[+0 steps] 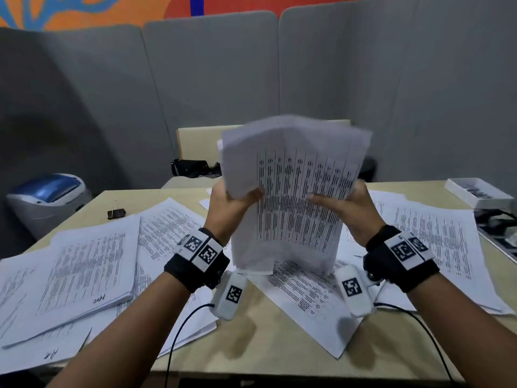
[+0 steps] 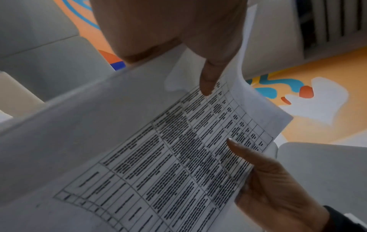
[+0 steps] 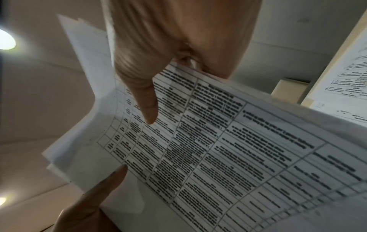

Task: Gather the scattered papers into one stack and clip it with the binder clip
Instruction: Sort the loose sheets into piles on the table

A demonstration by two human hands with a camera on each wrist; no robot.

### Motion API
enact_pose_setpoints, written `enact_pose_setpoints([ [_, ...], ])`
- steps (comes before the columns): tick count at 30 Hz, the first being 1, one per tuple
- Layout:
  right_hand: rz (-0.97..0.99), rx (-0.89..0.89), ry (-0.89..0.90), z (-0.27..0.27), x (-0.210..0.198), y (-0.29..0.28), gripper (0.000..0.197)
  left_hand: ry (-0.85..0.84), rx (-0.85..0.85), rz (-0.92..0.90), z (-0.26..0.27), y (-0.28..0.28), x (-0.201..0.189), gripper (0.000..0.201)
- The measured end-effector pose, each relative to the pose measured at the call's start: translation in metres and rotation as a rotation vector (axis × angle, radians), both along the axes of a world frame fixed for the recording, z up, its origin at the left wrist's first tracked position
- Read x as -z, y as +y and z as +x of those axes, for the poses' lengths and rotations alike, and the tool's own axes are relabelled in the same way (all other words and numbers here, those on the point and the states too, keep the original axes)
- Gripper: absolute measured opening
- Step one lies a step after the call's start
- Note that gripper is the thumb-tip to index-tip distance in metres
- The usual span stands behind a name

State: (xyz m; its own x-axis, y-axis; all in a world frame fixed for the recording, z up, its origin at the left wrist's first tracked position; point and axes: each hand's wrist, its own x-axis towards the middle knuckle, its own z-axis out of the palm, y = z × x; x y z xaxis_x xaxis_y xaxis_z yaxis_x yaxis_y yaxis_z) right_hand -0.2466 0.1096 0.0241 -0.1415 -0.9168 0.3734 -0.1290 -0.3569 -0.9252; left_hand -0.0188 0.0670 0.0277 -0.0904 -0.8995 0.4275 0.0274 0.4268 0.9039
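Observation:
A sheaf of printed papers [image 1: 293, 191] stands upright above the table's middle, its lower edge near the sheets below. My left hand [image 1: 233, 201] grips its left side and my right hand [image 1: 345, 204] grips its right side, thumbs on the printed front. In the left wrist view my left hand [image 2: 188, 51] pinches the sheaf [image 2: 178, 157], with my right hand [image 2: 268, 185] opposite. The right wrist view shows my right hand [image 3: 168, 66] on the sheaf [image 3: 218, 149]. More loose papers [image 1: 92, 264] lie scattered over the table. A black binder clip [image 1: 116, 213] lies at the far left.
The wooden table [image 1: 265, 345] has a white box [image 1: 478, 190] at its far right corner and a dark device [image 1: 495, 225] beside it. A grey-blue bin [image 1: 46, 197] stands left of the table. Black items [image 1: 193, 167] sit on a surface beyond. Grey partitions [image 1: 209, 74] enclose the area.

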Motion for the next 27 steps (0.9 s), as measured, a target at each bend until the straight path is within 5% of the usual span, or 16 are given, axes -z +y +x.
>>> enact_pose_setpoints([
  [8, 0.145, -0.007, -0.023, 0.009, 0.008, -0.013, 0.098, 0.066, -0.004, 0.034, -0.001, -0.007, 0.007, 0.028],
  [15, 0.108, 0.001, -0.004, 0.017, 0.009, -0.007, 0.054, 0.048, -0.024, 0.087, 0.001, -0.009, 0.010, 0.030],
  [19, -0.008, 0.023, -0.010, 0.014, -0.007, -0.001, 0.054, 0.063, -0.011, 0.034, 0.006, -0.009, -0.003, 0.025],
  [21, 0.051, 0.022, 0.013, 0.011, 0.005, -0.007, 0.066, 0.045, -0.003, 0.085, 0.006, -0.011, 0.006, 0.026],
  [24, 0.252, 0.018, 0.100, 0.015, 0.027, -0.008, 0.115, -0.072, 0.015, 0.267, 0.005, -0.016, 0.033, 0.024],
  [27, 0.347, 0.077, 0.036, 0.011, 0.038, -0.010, 0.109, -0.104, -0.002, 0.317, 0.006, -0.020, 0.050, 0.026],
])
